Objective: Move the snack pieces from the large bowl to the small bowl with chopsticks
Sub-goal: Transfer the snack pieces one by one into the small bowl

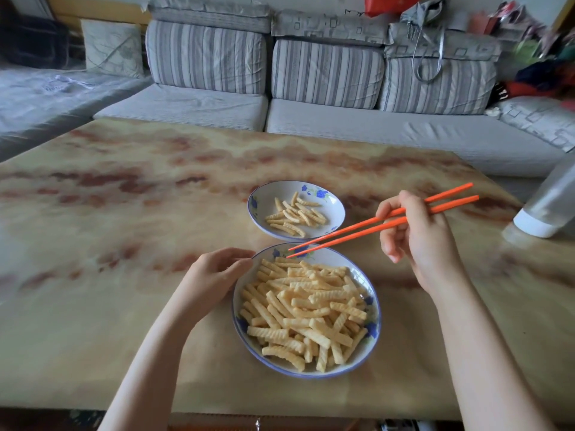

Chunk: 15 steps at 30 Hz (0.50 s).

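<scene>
The large bowl [371, 325], white with blue flowers, sits near the table's front edge, heaped with ridged yellow snack pieces [308, 312]. Just behind it the small bowl [264, 197] holds several of the same snack pieces [295, 216]. My right hand [417, 234] grips a pair of orange chopsticks [357, 228]; their tips hang over the far rim of the large bowl, close together, with nothing between them. My left hand [214, 275] rests against the large bowl's left rim, fingers curled around its edge.
The bowls stand on a marbled beige and rust table [124, 244]. A white and silver container [547, 209] stands at the table's right edge. A grey striped sofa [311, 113] runs along behind the table.
</scene>
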Available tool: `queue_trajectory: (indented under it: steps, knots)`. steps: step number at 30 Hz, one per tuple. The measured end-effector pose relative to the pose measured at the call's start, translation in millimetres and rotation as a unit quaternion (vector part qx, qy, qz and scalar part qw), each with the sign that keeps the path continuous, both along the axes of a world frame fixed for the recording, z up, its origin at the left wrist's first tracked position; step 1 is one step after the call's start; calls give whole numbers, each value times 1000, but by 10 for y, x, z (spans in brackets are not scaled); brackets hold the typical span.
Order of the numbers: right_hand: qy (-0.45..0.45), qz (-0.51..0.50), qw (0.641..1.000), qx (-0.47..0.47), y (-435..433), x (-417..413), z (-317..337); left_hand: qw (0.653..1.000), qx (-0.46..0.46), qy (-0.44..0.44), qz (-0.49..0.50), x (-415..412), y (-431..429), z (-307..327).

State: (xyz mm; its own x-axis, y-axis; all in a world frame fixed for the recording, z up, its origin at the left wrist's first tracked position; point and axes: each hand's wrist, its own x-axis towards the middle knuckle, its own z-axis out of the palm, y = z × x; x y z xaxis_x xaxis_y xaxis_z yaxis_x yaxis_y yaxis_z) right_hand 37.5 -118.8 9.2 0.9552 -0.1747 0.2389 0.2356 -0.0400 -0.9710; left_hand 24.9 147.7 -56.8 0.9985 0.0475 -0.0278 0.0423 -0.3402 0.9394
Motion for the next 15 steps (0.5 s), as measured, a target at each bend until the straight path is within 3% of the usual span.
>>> queue_trajectory:
  steps: [4,7,11,15]
  knots:
    - [17,3,1000,-4,22,-8,-64,998,-35,50,-4,14,-57,106]
    - [16,-3,1000,-19,46,-12,-67,997,0,74,-15,72,-75,166]
    - [5,-5,999,-33,77,-38,-79,997,45,60,-21,110,-86,140]
    - [-3,-19,1000,-21,98,-30,-60,999,24,38,-14,108,-51,47]
